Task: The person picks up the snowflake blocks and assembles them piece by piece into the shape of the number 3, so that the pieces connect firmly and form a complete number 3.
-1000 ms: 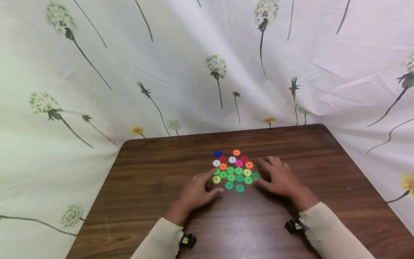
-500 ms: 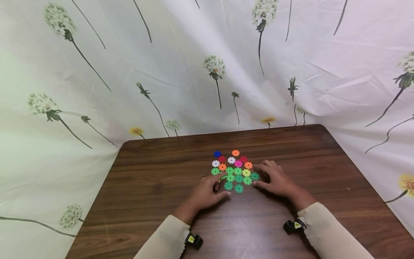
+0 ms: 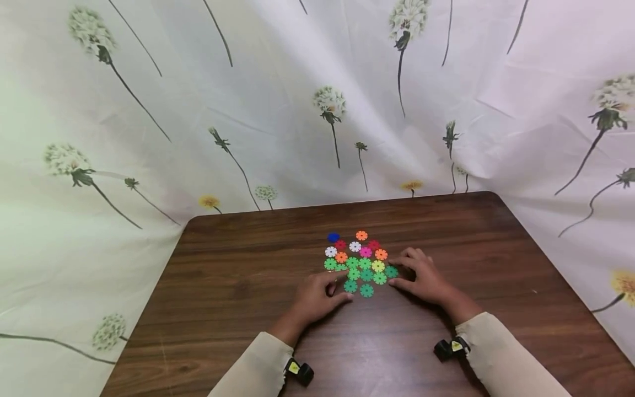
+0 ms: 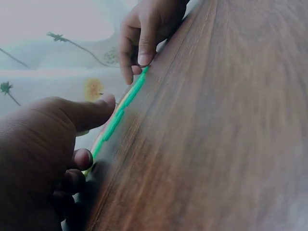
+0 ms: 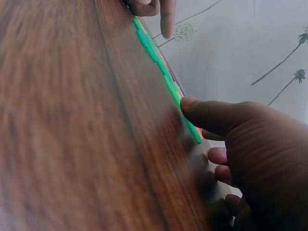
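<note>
In the head view, a flat cluster of notched plastic discs lies on the table: a blue disc [image 3: 333, 237] and an orange disc [image 3: 361, 235] at the far side, a pink disc [image 3: 365, 252] in the middle, and dark green discs [image 3: 366, 290] nearest me. My left hand [image 3: 315, 300] is at the left front of the cluster, its index finger reaching to the green discs and covering part of the left side. My right hand [image 3: 421, 278] has its fingers spread around the cluster's right edge, beside a dark green disc [image 3: 391, 271]. Neither hand is seen lifting a disc.
The brown wooden table [image 3: 238, 264] extends on all sides of the discs. Behind it hangs a white cloth [image 3: 278, 110] printed with dandelions. Each wrist carries a small black camera, such as the left wrist camera [image 3: 300, 374].
My left hand has moved right from the cluster's left edge. A light green disc there now shows fully, while the left yellow disc has gone behind the hand. My right hand shifted slightly.
</note>
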`<state>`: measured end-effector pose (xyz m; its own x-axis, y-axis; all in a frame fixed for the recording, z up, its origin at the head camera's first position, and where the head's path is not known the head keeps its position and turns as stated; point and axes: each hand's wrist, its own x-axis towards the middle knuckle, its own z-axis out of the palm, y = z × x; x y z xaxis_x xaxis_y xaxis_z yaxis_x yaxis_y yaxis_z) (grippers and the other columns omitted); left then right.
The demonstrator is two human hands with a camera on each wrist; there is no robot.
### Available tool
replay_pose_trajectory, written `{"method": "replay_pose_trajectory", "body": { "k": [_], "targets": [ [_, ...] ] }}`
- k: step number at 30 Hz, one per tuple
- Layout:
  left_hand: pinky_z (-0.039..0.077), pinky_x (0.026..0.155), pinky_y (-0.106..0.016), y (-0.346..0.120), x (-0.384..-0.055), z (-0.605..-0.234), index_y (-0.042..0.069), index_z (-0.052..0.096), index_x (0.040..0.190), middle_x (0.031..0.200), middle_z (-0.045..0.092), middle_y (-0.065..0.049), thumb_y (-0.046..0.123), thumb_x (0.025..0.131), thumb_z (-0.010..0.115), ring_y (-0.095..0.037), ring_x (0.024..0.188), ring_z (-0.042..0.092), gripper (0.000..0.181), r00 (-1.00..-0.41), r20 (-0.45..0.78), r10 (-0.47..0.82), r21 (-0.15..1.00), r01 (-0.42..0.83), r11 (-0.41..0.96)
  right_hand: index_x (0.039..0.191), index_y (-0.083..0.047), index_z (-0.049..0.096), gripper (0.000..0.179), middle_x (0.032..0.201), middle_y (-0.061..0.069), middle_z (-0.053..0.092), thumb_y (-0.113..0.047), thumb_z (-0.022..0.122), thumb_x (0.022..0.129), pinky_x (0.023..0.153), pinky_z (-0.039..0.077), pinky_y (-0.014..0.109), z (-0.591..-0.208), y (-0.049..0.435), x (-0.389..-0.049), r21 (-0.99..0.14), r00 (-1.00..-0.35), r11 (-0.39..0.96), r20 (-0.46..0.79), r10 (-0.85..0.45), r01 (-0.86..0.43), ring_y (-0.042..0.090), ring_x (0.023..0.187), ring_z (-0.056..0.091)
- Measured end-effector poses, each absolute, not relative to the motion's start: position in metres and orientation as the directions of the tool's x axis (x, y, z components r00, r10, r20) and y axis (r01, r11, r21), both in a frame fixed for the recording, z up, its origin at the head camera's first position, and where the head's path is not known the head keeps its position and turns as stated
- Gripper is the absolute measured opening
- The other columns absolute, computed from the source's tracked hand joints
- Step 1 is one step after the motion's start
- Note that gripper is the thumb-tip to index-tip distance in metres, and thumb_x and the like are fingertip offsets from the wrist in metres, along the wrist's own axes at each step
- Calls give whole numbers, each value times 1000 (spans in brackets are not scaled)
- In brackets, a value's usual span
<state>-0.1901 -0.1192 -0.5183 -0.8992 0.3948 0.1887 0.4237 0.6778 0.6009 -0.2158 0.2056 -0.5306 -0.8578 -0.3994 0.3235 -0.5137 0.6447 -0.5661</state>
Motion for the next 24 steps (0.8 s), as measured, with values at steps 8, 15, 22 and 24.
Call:
{"method": "replay_pose_trajectory", "body": {
  "k": [8, 15, 22, 24],
  "targets": [
    [30, 59, -21, -117, -193, -519, 28, 81, 131, 69, 49, 11, 45, 96, 85, -2, 63, 40, 40, -908, 190, 373, 573, 411, 709, 132, -15, 80, 44, 112, 3, 61, -26, 91, 91, 90, 32, 41, -529, 206, -219, -560, -876, 674, 282, -391, -481, 19, 106, 49],
    [31, 57, -21, -115, -189, -521, 26, 84, 125, 69, 51, 11, 47, 91, 89, -1, 63, 41, 41, -914, 230, 335, 545, 406, 734, 129, -15, 81, 37, 109, 1, 57, -25, 89, 93, 88, 30, 42, -531, 203, -220, -572, -886, 679, 250, -390, -461, 19, 102, 45],
    [30, 55, -20, -113, -190, -524, 25, 86, 120, 66, 52, 12, 46, 88, 92, 2, 60, 40, 39, -923, 251, 293, 538, 385, 750, 128, -16, 82, 34, 111, 1, 58, -23, 87, 95, 86, 30, 41, -533, 200, -220, -578, -890, 679, 247, -384, -453, 17, 101, 43],
    [30, 56, -20, -112, -190, -524, 25, 87, 119, 65, 52, 12, 47, 88, 92, 2, 60, 41, 38, -924, 253, 287, 528, 380, 760, 127, -15, 82, 33, 110, 2, 58, -22, 87, 95, 86, 30, 41, -532, 199, -221, -575, -889, 679, 253, -382, -456, 17, 101, 44]
  ]
}}
